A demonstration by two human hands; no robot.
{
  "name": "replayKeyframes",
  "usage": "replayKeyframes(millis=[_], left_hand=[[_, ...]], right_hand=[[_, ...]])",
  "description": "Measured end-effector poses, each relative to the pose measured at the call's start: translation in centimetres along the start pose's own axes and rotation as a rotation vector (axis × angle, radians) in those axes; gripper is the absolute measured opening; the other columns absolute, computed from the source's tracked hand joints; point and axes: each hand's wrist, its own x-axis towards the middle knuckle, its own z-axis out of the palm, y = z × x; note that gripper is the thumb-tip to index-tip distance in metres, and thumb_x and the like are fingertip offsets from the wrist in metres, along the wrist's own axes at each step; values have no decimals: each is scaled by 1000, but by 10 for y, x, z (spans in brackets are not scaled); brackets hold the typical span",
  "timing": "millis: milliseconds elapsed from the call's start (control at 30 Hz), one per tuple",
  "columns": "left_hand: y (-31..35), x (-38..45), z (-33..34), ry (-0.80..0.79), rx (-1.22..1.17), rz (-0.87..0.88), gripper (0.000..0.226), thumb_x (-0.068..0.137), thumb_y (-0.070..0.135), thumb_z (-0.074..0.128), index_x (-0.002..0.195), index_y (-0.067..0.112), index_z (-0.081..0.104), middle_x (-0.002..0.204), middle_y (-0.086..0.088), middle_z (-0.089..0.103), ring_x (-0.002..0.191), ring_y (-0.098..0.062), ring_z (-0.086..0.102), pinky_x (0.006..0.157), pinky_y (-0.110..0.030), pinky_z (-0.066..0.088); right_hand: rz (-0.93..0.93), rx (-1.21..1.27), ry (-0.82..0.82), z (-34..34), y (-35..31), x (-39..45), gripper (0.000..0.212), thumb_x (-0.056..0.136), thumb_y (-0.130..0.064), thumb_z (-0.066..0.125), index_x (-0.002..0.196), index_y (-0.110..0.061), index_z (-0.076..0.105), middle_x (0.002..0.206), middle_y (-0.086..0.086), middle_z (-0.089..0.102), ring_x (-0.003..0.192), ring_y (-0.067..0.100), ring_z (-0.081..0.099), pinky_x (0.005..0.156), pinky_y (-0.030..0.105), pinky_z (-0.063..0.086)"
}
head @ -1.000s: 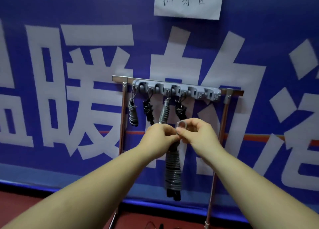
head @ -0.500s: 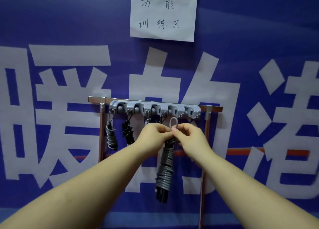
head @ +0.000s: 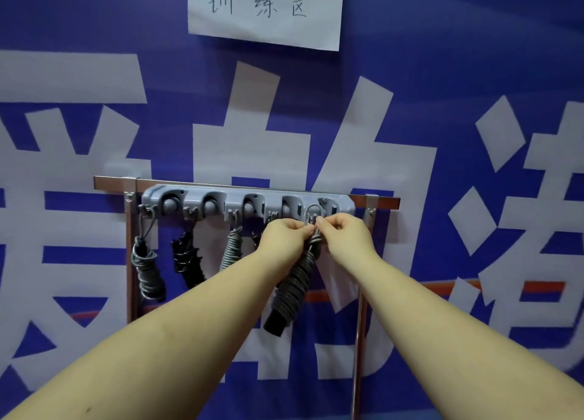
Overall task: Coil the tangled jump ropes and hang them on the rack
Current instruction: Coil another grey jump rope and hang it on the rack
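Note:
A grey plastic rack (head: pixel 246 198) with a row of hooks is fixed to a metal bar on the wall. My left hand (head: pixel 284 237) and my right hand (head: pixel 346 234) together pinch the top of a coiled grey jump rope (head: pixel 295 288) and hold its small loop (head: pixel 314 211) up against the rightmost hook. The coil hangs tilted below my hands, with its black handle ends at the bottom. A grey coil (head: pixel 147 271), a black coil (head: pixel 186 260) and another grey coil (head: pixel 232 250) hang from hooks further left. A fourth hanging coil is mostly hidden behind my left hand.
The metal bar (head: pixel 379 201) rests on two thin upright posts (head: pixel 358 340). Behind it is a blue banner with large white characters, and a white paper sign (head: pixel 265 11) is stuck above the rack.
Both hands have lifted the grey coil up and to the right, bringing its loop from below the rack to the rightmost hook. The camera view moved closer.

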Motion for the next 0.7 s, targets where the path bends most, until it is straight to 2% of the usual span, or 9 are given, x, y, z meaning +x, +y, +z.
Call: replayKeyframes(millis=[133, 233, 333, 533, 633, 700], left_hand=[[-11, 21, 13, 24, -84, -40, 17, 92, 13, 59, 87, 1, 70, 68, -8, 63, 59, -16, 56, 63, -27, 46], [-22, 35, 20, 52, -141, -68, 20, 90, 14, 61, 94, -4, 69, 77, -17, 66, 71, -24, 60, 74, -38, 52], [-32, 47, 24, 88, -171, -87, 22, 89, 13, 61, 101, -4, 68, 92, -23, 69, 80, -26, 62, 83, -42, 52], [-42, 60, 31, 117, -201, -83, 16, 90, 8, 59, 96, -4, 68, 87, -21, 67, 80, -25, 61, 84, -41, 52], [-47, 62, 33, 113, -219, -100, 16, 91, 7, 58, 97, -4, 68, 86, -21, 65, 80, -26, 60, 82, -40, 51], [-51, 61, 33, 96, -204, -104, 15, 91, 5, 57, 96, -3, 68, 85, -20, 65, 79, -25, 60, 82, -40, 52]], right_hand=[[11, -59, 11, 4, 12, 22, 20, 92, -30, 56, 84, -15, 64, 85, 0, 64, 84, 17, 59, 70, 26, 41], [29, -72, 14, 10, 20, 34, 21, 92, -30, 56, 81, -14, 65, 85, 4, 67, 81, 20, 59, 76, 34, 49], [60, -70, 17, 18, 28, 43, 25, 91, -30, 56, 74, -15, 65, 83, 7, 69, 82, 26, 63, 82, 43, 52], [99, -50, 25, 26, 38, 55, 33, 91, -29, 56, 62, -15, 62, 75, 12, 67, 82, 32, 64, 83, 48, 52], [97, -58, 13, 28, 42, 57, 39, 92, -26, 55, 54, -17, 56, 67, 9, 62, 72, 29, 60, 81, 48, 53], [100, -74, -6, 29, 47, 56, 37, 92, -26, 54, 57, -16, 57, 67, 7, 62, 71, 25, 58, 81, 45, 53]])
